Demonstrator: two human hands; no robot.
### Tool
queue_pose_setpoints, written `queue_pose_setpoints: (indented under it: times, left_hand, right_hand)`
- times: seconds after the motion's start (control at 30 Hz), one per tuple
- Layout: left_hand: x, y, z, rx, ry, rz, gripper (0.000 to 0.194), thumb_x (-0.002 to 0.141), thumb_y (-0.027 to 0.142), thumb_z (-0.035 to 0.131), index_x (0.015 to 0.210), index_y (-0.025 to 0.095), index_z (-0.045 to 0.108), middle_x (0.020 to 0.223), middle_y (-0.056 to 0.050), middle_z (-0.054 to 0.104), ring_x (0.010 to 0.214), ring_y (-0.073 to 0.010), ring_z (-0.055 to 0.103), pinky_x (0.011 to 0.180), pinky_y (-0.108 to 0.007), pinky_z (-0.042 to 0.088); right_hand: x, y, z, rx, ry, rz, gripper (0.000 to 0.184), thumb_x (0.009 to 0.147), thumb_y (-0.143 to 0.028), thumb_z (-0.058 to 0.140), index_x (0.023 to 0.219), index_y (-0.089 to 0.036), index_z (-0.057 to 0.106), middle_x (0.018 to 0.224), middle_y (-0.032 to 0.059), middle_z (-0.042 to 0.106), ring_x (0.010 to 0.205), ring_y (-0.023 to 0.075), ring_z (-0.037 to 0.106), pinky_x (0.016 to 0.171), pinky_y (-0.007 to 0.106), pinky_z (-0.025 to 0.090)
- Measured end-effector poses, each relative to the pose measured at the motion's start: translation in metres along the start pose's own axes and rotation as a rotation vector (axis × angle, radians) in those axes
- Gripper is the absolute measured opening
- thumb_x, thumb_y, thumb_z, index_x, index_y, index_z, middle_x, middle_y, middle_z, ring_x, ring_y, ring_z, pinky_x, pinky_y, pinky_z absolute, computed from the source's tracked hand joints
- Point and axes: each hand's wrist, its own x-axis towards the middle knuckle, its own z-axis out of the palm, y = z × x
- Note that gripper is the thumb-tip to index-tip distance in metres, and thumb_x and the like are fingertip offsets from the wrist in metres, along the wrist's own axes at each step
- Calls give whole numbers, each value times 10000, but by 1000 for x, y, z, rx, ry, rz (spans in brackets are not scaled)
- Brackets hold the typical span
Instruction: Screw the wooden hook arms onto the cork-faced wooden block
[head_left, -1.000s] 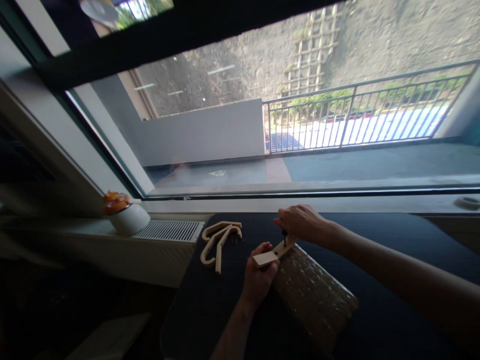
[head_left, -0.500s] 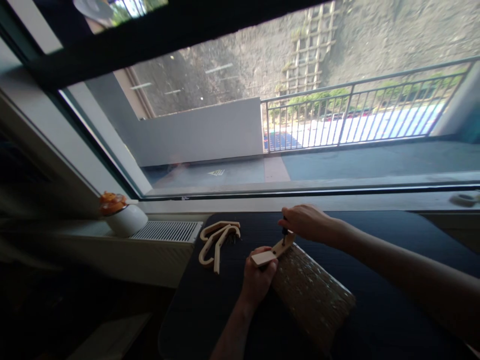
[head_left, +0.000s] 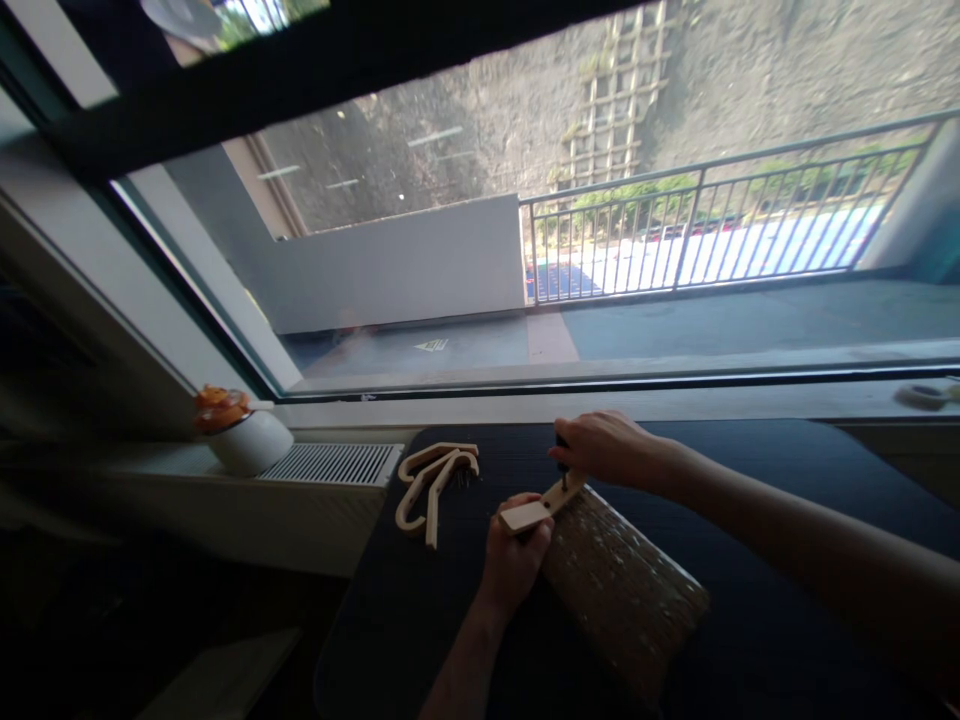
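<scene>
Head view, far left: a white pot (head_left: pixel 255 447) stands by the slotted radiator cover (head_left: pixel 334 464), with something orange and crumpled (head_left: pixel 221 405) filling its mouth. On my dark table (head_left: pixel 757 465) lie loose wooden hooks (head_left: pixel 432 505), apart from the board and unattached, with small screws (head_left: pixel 465 478) heaped beside them, in no container. My left hand (head_left: pixel 516 565) pinches the pale end of another wooden piece (head_left: pixel 525 516), thumb and fingers wrapped round it. That piece lies across the far end of a rough board (head_left: pixel 622 580); one dark hole shows, but I can't tell whether it holds a screw. My right hand (head_left: pixel 607 447) is closed on a dark screwdriver (head_left: pixel 564 475), upright over the piece, so I judge this fastening unfinished. Far right, a roll (head_left: pixel 921 397) rests on the sill.
</scene>
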Motion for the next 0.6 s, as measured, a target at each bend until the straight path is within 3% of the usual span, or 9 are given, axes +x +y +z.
queue_pose_setpoints:
  times: [0.17, 0.27, 0.4, 0.6]
  left_hand:
    - [-1, 0, 0, 2, -13, 2, 248, 776, 226, 602, 1012, 166, 641, 1040, -81, 663, 981, -210, 615, 908, -355, 475]
    - [-1, -1, 0, 4, -15, -2, 246, 775, 225, 598, 1010, 166, 642, 1028, -80, 666, 976, -208, 616, 911, -355, 472]
    - [0, 0, 0, 1, -11, -2, 245, 771, 229, 604, 1005, 172, 647, 1032, -75, 669, 979, -207, 617, 914, -348, 472]
    - [-1, 2, 0, -9, -1, 5, 238, 773, 230, 607, 998, 168, 651, 1007, -72, 674, 956, -205, 627, 887, -332, 487]
  right_hand:
    - [4, 1, -4, -39, 9, 104, 424, 888, -417, 376, 845, -119, 674, 793, 186, 701, 782, 310, 667, 609, 346, 423]
    - [2, 8, -13, -25, -21, 27, 336, 816, -426, 502, 942, -162, 668, 856, 137, 715, 795, 283, 664, 616, 322, 420]
    - [-3, 10, -15, 25, -91, -104, 197, 829, -264, 512, 960, -214, 650, 912, 66, 718, 816, 201, 660, 632, 261, 406]
    - [-2, -1, -5, -28, -44, 86, 386, 927, -331, 352, 928, -88, 651, 824, 201, 698, 836, 306, 666, 623, 331, 430]
